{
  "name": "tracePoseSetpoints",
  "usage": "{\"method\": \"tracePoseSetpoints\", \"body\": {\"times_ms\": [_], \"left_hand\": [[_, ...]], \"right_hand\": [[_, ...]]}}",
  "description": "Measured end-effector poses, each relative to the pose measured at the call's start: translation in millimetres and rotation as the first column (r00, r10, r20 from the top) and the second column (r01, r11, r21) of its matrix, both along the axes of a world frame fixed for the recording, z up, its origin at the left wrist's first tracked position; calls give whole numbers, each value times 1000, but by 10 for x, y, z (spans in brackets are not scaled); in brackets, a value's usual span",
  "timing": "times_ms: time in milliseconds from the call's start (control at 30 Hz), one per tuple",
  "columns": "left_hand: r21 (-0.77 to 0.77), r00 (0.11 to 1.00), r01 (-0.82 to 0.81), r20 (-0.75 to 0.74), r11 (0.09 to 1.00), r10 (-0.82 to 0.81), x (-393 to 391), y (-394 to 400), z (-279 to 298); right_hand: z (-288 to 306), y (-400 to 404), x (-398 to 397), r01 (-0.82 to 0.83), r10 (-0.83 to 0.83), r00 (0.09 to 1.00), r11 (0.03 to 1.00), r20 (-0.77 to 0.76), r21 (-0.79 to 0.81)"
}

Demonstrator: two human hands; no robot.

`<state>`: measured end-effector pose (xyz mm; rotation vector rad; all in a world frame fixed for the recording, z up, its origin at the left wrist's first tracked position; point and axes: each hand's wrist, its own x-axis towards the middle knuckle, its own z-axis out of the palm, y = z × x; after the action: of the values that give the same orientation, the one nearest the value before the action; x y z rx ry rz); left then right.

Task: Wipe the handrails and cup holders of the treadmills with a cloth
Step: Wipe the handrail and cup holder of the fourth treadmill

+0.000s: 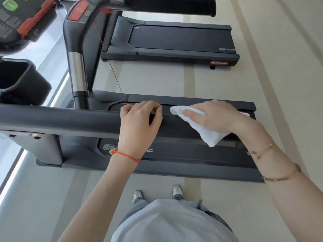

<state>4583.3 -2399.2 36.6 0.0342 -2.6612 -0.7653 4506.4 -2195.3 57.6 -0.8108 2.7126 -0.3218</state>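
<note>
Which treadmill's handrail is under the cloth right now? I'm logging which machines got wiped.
The near treadmill, right before the person. The right hand presses the white cloth on its handrail; the far treadmill is untouched.

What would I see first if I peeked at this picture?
Two hands in the middle: the right hand presses a white cloth on a dark handrail, and the left hand grips the rail beside it. A bright red bracelet circles the left wrist, and red buttons glow at top left.

The handrail (70,119) runs off the left edge; the cloth (206,131) lies partly under the right hand (216,116).
</note>
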Motion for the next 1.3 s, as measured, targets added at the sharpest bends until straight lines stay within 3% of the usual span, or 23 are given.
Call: {"method": "tracePoseSetpoints", "body": {"times_ms": [33, 100, 300, 433, 533, 600, 667, 700, 933, 1000, 1167, 1300], "left_hand": [[-18, 1000, -13, 8, 1000, 13, -3, 70, -8], [-44, 999, -46, 18, 998, 47, -6, 164, -19], [-34, 993, -108, 34, 994, 110, 4, 336, -15], [-55, 992, -115, 45, 992, 118, 11, 490, -12], [-72, 994, -91, 52, 993, 95, 0, 645, -7], [-96, 995, -84, 52, 992, 89, -4, 745, -14], [-114, 994, -91, 53, 989, 97, -7, 832, -21], [-124, 994, -93, 53, 988, 100, -5, 869, -28], [-173, 992, -111, 34, 979, 119, 17, 957, -79], [-180, 993, -106, 26, 978, 112, 14, 951, -89], [-207, 995, -94, 1, 974, 96, 18, 928, -124], [-219, 995, -101, -5, 970, 102, 15, 934, -139]], "right_hand": [[31, -59, -60, -43, 45, 994, 999, 104, -18], [47, -129, -122, -118, 123, 983, 992, 133, -47], [-78, 383, 136, 47, -58, 981, 997, -184, -62], [-209, 697, 380, 138, -255, 941, 890, -223, -435], [-307, 748, 403, 174, -312, 940, 788, -138, -591], [-300, 798, 298, 249, -256, 963, 726, 84, -641], [-277, 909, 201, 356, -110, 922, 617, 370, -702], [-304, 982, 185, 396, -73, 896, 574, 437, -717], [-755, 1102, 621, 377, -250, 921, 369, 300, -849], [-796, 1109, 635, 371, -265, 920, 350, 288, -860], [-666, 1161, 269, 553, -110, 823, 378, 557, -743], [-707, 1146, 411, 492, -211, 870, 359, 445, -793]]}}
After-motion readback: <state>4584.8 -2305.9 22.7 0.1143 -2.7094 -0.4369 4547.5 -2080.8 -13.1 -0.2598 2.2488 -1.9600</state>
